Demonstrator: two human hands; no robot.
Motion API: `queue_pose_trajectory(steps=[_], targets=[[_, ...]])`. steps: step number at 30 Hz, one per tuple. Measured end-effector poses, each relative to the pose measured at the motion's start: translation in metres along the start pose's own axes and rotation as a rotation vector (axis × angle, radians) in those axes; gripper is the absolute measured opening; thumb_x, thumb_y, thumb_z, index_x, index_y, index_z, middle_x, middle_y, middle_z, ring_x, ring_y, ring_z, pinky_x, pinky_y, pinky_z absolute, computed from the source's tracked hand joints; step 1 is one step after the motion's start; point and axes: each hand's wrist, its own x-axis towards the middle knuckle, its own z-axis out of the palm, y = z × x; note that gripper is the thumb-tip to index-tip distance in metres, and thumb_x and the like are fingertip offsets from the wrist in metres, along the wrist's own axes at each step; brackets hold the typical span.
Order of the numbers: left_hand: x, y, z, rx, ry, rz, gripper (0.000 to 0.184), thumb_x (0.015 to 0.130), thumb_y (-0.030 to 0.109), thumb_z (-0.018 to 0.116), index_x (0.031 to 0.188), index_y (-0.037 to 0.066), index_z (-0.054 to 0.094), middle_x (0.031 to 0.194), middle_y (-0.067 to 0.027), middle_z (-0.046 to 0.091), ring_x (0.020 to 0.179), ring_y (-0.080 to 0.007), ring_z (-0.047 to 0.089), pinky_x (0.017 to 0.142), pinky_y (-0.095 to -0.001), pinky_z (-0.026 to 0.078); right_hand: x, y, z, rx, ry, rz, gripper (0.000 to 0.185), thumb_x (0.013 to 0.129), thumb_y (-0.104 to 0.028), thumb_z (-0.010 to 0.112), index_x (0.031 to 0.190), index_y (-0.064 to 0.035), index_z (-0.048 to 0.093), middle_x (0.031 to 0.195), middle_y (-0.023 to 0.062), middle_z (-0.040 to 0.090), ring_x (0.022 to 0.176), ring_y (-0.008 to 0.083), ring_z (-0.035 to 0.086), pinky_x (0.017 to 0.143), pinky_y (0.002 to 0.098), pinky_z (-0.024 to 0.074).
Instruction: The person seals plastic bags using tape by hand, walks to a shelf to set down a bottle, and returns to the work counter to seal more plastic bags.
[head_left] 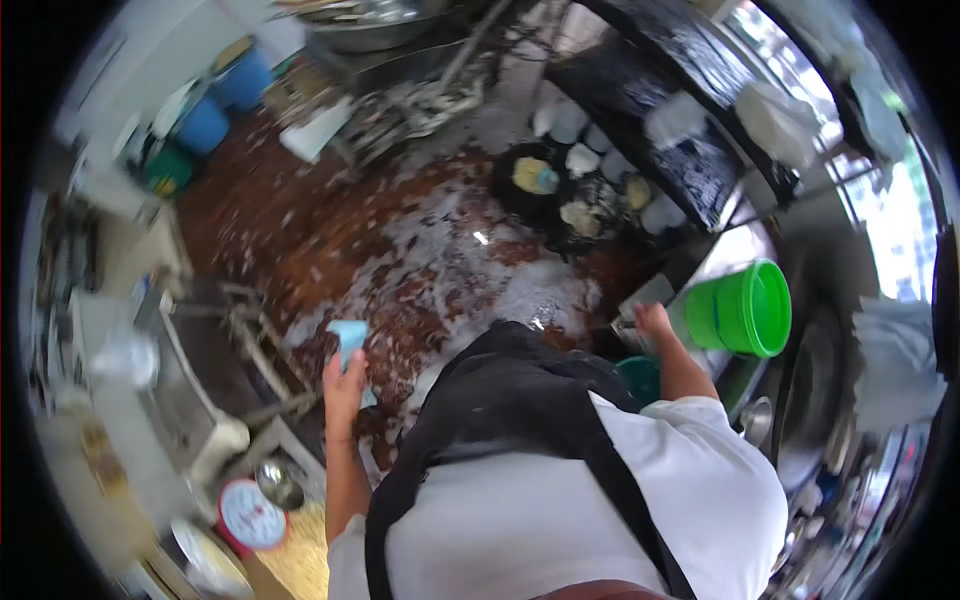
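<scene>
My left hand (344,388) is closed around a light blue cloth (347,332). Part of the cloth sticks up above the fingers, and a bit of the same blue shows below them. On the other side, my right hand (654,320) looks closed at the edge of a grey metal box or ledge (645,298). What its fingers hold, if anything, is hidden. Just right of that hand, a bright green bucket (735,308) is tilted toward the right. Under my right forearm, a darker green container (638,378) is partly covered by my body.
The reddish-brown floor (330,230) is wet with white suds. Ahead, dark round pans (520,190) and several pale containers sit by a black bench (640,100). A metal-framed table (225,345) stands left, near a red-rimmed scale (254,514). Blue bins (203,125) line the far wall.
</scene>
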Motion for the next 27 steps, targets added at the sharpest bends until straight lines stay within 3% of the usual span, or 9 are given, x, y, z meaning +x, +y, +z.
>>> queue_pose_trajectory(steps=[2,6,10,12,16,18,21,24,27], targets=[[0.037,0.012,0.015,-0.017,-0.067,0.06,0.027,0.096,0.028,0.06,0.084,0.003,0.059,0.062,0.0029,0.05,0.051,-0.0053,0.042,0.048,-0.0244,0.034,0.038,-0.013,-0.072,0.69,-0.01,0.737,0.038,0.092,-0.04,0.059,0.082,-0.0044,0.07,0.076,0.0125,0.069,0.073,0.0257,0.068,0.065,0.0388,0.0514],[0.094,0.042,0.061,0.039,-0.123,0.04,0.029,0.095,0.03,0.06,0.082,0.004,0.058,0.062,0.0021,0.051,0.051,-0.0071,0.044,0.048,-0.0254,0.037,0.147,0.037,-0.113,0.802,0.546,0.697,0.039,0.09,-0.03,0.065,0.113,0.0012,0.062,0.096,0.017,0.069,0.086,0.0277,0.067,0.078,0.0386,0.0516],[0.149,0.053,0.097,0.176,-0.149,-0.042,0.034,0.094,0.035,0.061,0.082,0.003,0.058,0.063,0.0009,0.052,0.052,-0.0084,0.048,0.049,-0.0262,0.038,0.275,0.12,-0.204,0.707,0.732,0.794,0.058,0.085,-0.034,0.07,0.126,0.0031,0.053,0.106,0.0216,0.066,0.098,0.0343,0.064,0.089,0.0392,0.049],[0.176,0.061,0.116,0.229,-0.168,-0.1,0.035,0.094,0.036,0.062,0.082,0.003,0.059,0.063,0.0008,0.052,0.052,-0.0083,0.048,0.048,-0.0265,0.038,0.345,0.2,-0.192,0.552,0.834,0.819,0.068,0.083,-0.038,0.071,0.132,0.0032,0.048,0.116,0.0267,0.062,0.107,0.0391,0.061,0.095,0.0419,0.0466],[0.22,0.093,0.155,0.287,-0.123,-0.219,0.037,0.094,0.039,0.062,0.084,0.003,0.059,0.062,0.0007,0.051,0.051,-0.0083,0.047,0.048,-0.0263,0.038,0.428,0.291,-0.233,0.393,0.564,1.103,0.091,0.082,-0.05,0.066,0.14,0.0117,0.033,0.13,0.035,0.051,0.125,0.0439,0.05,0.104,0.0482,0.0402],[0.24,0.109,0.168,0.281,-0.126,-0.223,0.039,0.094,0.041,0.062,0.084,0.003,0.059,0.062,0.0005,0.051,0.051,-0.0084,0.047,0.047,-0.0261,0.038,0.465,0.328,-0.218,-0.019,0.643,1.26,0.083,0.085,-0.053,0.059,0.14,0.0058,0.039,0.138,0.0261,0.05,0.127,0.0394,0.05,0.105,0.0507,0.0388],[0.261,0.122,0.179,0.341,-0.07,-0.213,0.04,0.094,0.043,0.061,0.085,0.003,0.059,0.063,0.0011,0.05,0.051,-0.0081,0.047,0.047,-0.0257,0.038,0.47,0.367,-0.243,0.132,0.38,1.2,0.072,0.088,-0.053,0.054,0.141,-0.0056,0.045,0.139,0.0138,0.054,0.127,0.0342,0.051,0.107,0.0497,0.0371],[0.276,0.133,0.18,0.341,-0.072,-0.235,0.038,0.095,0.041,0.061,0.088,0.003,0.061,0.063,0.0009,0.051,0.051,-0.0089,0.048,0.048,-0.0261,0.039,0.475,0.421,-0.194,-0.668,0.966,0.76,0.04,0.093,-0.046,0.054,0.108,-0.0139,0.072,0.092,0.0132,0.071,0.075,0.0304,0.068,0.068,0.0442,0.0535],[0.284,0.138,0.185,0.418,-0.041,-0.234,0.037,0.094,0.039,0.061,0.094,0.001,0.063,0.064,-0.0017,0.053,0.051,-0.0103,0.049,0.049,-0.0274,0.041,0.463,0.447,-0.173,-0.703,0.867,0.688,0.04,0.093,-0.046,0.054,0.107,-0.0132,0.072,0.088,0.0135,0.071,0.072,0.0303,0.067,0.066,0.0437,0.0528]])
